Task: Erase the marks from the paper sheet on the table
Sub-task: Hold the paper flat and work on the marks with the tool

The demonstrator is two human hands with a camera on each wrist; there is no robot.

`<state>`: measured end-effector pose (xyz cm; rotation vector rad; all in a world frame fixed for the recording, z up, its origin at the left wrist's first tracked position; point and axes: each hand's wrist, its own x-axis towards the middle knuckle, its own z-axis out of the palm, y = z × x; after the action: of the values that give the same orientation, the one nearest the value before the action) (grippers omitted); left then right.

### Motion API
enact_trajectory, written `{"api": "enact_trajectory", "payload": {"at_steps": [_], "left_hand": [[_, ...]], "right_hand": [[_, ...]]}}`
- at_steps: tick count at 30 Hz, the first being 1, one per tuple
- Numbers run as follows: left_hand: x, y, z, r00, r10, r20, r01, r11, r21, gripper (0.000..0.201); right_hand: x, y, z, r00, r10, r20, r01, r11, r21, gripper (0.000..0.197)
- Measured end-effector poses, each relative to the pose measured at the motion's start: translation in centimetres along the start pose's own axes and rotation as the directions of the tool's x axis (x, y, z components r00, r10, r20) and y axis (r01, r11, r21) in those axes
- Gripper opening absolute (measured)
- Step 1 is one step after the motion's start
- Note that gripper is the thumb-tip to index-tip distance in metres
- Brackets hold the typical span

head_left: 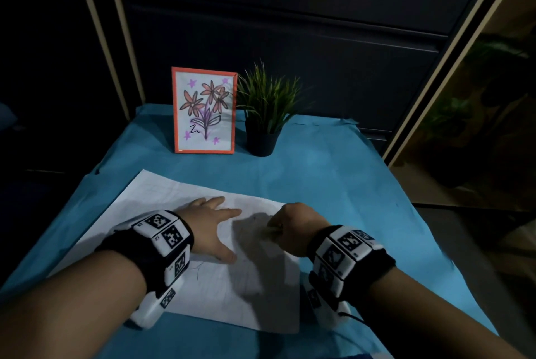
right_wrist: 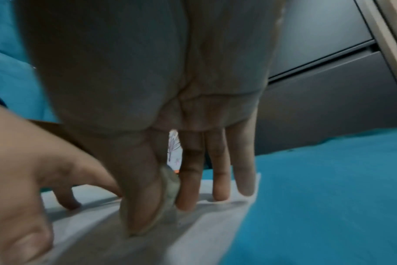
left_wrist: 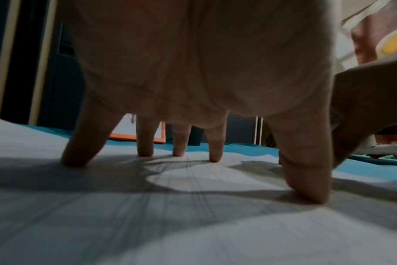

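Left hand (head_left: 209, 225) fingers (left_wrist: 145, 143) splayed flat, pinning white paper sheet (head_left: 162, 205) on counter; right hand (head_left: 293, 226) pinches small grey eraser (right_wrist: 170, 186), rubbing faint marks.

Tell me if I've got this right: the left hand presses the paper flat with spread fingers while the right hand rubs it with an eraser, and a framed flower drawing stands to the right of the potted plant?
Nearly. The framed flower drawing stands left of the potted plant, as the head view shows. The rest holds: left hand on the paper, right hand pinching the eraser.
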<state>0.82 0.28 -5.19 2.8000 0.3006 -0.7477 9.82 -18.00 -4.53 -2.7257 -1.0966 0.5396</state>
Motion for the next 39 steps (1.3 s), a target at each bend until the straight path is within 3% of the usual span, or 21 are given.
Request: {"api": "enact_trajectory", "payload": {"at_steps": [2, 7, 12, 17, 22, 27, 31, 36, 39], "left_hand": [[-0.1, 0.0, -0.1, 1.0, -0.005, 0.002, 0.005, 1.0, 0.002, 0.098], [-0.3, 0.1, -0.1, 1.0, -0.002, -0.004, 0.002, 1.0, -0.004, 0.098], [-0.7, 0.0, -0.1, 0.999, -0.025, -0.029, 0.025, 1.0, -0.005, 0.107], [-1.6, -0.9, -0.2, 0.994, -0.112, 0.003, 0.112, 0.992, 0.051, 0.106], [-3.0, -2.4, 0.9, 0.984, -0.174, 0.023, 0.173, 0.984, 0.035, 0.105], [-2.9, -2.0, 0.6, 0.984, -0.176, 0.038, 0.174, 0.984, 0.041, 0.105], [-3.1, -2.2, 0.8, 0.984, -0.174, 0.04, 0.172, 0.984, 0.038, 0.105], [-3.3, -2.1, 0.7, 0.984, -0.173, 0.034, 0.172, 0.985, 0.032, 0.103], [-3.3, -2.1, 0.7, 0.985, -0.172, 0.033, 0.171, 0.985, 0.03, 0.103]], "right_hand": [[-0.4, -0.1, 0.0, 0.999, -0.02, 0.045, 0.021, 1.0, -0.024, 0.025], [0.2, -0.2, -0.1, 0.996, 0.043, -0.073, -0.041, 0.999, 0.022, 0.023], [-1.4, -0.1, 0.5, 1.0, 0.016, 0.026, -0.016, 1.0, 0.0, 0.026], [-0.7, -0.2, 0.5, 0.995, 0.056, -0.084, -0.055, 0.998, 0.023, 0.021], [-1.8, -0.5, 0.4, 0.998, -0.044, 0.033, 0.046, 0.997, -0.056, 0.026], [-1.1, -1.0, 0.0, 0.997, 0.022, -0.068, -0.026, 0.998, -0.062, 0.026], [-2.0, -1.3, 0.2, 0.999, -0.008, 0.043, 0.011, 0.998, -0.064, 0.028], [-1.3, -1.5, -0.2, 0.998, 0.034, -0.052, -0.037, 0.998, -0.058, 0.026], [-1.5, -1.5, 0.1, 1.0, 0.021, 0.019, -0.02, 0.998, -0.057, 0.026]]}}
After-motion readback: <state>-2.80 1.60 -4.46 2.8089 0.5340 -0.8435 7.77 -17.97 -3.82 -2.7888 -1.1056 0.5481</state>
